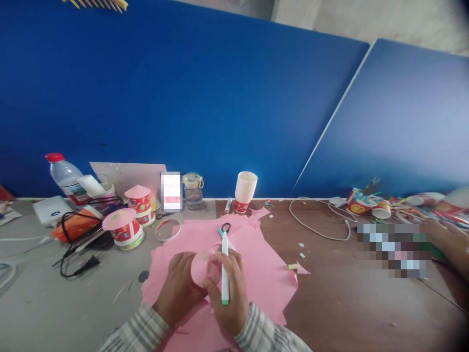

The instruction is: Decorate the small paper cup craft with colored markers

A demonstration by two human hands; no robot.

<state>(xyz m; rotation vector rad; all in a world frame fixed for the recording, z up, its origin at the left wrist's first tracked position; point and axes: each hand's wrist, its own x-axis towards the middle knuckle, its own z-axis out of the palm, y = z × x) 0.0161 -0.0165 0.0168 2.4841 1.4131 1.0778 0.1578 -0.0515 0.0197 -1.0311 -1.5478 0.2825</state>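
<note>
A: Left hand (181, 279)?
B: Gripping pink disc (200, 270) with fingers, over pink sheets (262, 259) on counter (337, 303).
A: Right hand (234, 296)?
B: Pinching disc's other side with fingers, also holding white marker (224, 274), green end nearest wearer.
A: Nearby?
B: Got scissors (226, 228) on sheets, cup stack (245, 189) beyond.

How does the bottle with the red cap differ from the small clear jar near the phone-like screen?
The red-capped bottle is taller and tapers to a narrow neck, while the clear jar is short and wide-mouthed. The red-capped bottle wears a printed label, but the clear jar shows none. The red-capped bottle has a small red cap; the clear jar has a broad, pale lid with a loop. Both are see-through and stand by the blue partition.
</note>
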